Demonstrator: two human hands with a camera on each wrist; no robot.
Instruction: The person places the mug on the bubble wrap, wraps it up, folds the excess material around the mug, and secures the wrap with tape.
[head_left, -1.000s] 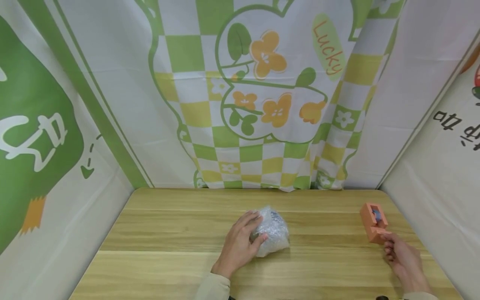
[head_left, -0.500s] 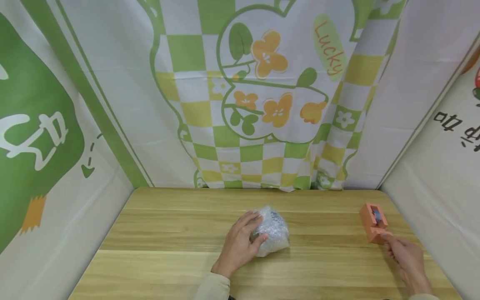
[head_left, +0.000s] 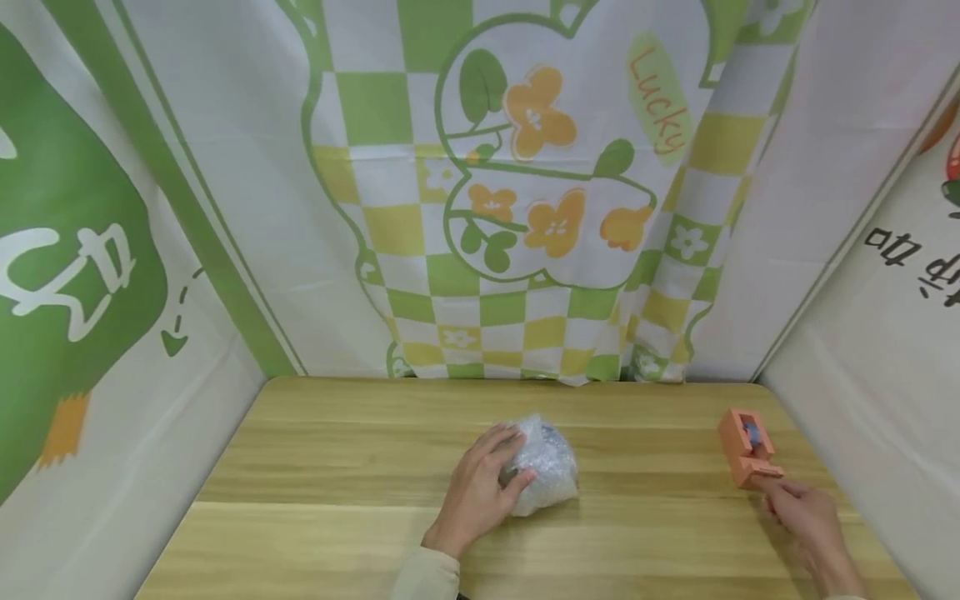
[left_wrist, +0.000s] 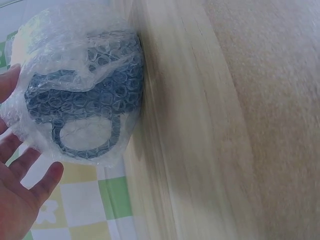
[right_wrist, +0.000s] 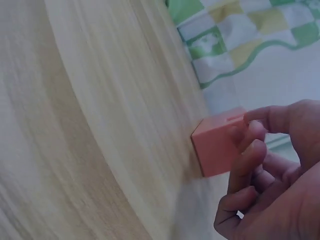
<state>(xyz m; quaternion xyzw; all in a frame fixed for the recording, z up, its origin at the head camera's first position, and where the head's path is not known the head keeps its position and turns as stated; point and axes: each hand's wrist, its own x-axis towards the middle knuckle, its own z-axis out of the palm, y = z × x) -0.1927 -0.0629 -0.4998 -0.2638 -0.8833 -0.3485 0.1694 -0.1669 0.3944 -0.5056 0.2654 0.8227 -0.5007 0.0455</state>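
Note:
A dark mug (left_wrist: 100, 97) wrapped in bubble wrap (head_left: 551, 462) is on the wooden table, its handle showing through the plastic in the left wrist view. My left hand (head_left: 476, 492) holds it from the left, fingers over the upper side and thumb near the front. At the right, an orange tape dispenser (head_left: 737, 450) carries a roll of blue tape (head_left: 753, 434). My right hand (head_left: 806, 512) pinches at its front end, thumb and forefinger tips right at the edge and the other fingers curled; I cannot tell whether tape lies between the tips.
The wooden table (head_left: 337, 467) reaches back to a green-and-white checked curtain (head_left: 502, 308). White printed fabric walls stand at the left and right. The dispenser is close to the table's right edge.
My right hand has shifted slightly left along the dispenser's front end, its fingertips now lower on it. The left hand and the wrapped mug have stayed in place.

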